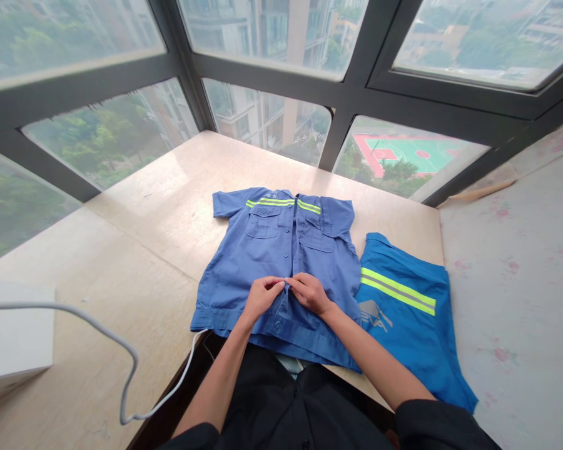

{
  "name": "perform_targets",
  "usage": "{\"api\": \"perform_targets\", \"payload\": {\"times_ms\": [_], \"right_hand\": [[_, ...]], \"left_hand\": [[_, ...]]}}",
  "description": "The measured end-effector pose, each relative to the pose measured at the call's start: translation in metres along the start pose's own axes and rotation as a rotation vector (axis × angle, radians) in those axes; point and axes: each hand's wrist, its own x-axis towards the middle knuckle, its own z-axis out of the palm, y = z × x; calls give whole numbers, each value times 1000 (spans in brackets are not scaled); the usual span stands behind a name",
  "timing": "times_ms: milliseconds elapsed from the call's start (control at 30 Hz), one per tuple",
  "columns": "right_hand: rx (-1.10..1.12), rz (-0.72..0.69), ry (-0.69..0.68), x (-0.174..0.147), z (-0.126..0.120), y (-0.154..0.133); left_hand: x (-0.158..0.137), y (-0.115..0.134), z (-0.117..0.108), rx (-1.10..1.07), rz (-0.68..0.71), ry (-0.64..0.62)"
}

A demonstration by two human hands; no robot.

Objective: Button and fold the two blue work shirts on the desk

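Note:
A blue short-sleeved work shirt with yellow-green reflective stripes across the chest lies front side up, its collar end toward the window. My left hand and my right hand meet at the front opening, low on the shirt. Both pinch the edges of the button placket between thumb and fingers. The small spot between the fingertips is hidden, so a button there cannot be made out. Below the hands the opening gapes slightly, and one button shows near the hem. Higher up, several buttons run along the placket.
Right of the shirt lies a folded brighter-blue garment with a reflective stripe. A white box stands at the left, with a white cable looping toward me. Windows border the pale ledge; a floral-patterned wall is at right.

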Motion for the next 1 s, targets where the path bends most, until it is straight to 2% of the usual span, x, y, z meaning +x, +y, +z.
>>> {"api": "perform_targets", "payload": {"times_ms": [100, 333, 500, 733, 1000], "right_hand": [[-15, 14, -19, 0, 1, 0], [12, -3, -17, 2, 3, 2], [138, 60, -24, 6, 2, 1], [335, 175, -78, 14, -4, 1], [318, 205, -121, 15, -4, 3]], "left_hand": [[-5, -2, 2, 16, 17, 1], [-15, -9, 11, 301, 177, 107], [-11, -13, 14, 224, 89, 150], [-9, -15, 14, 203, 72, 149], [-7, -14, 13, 263, 72, 149]]}}
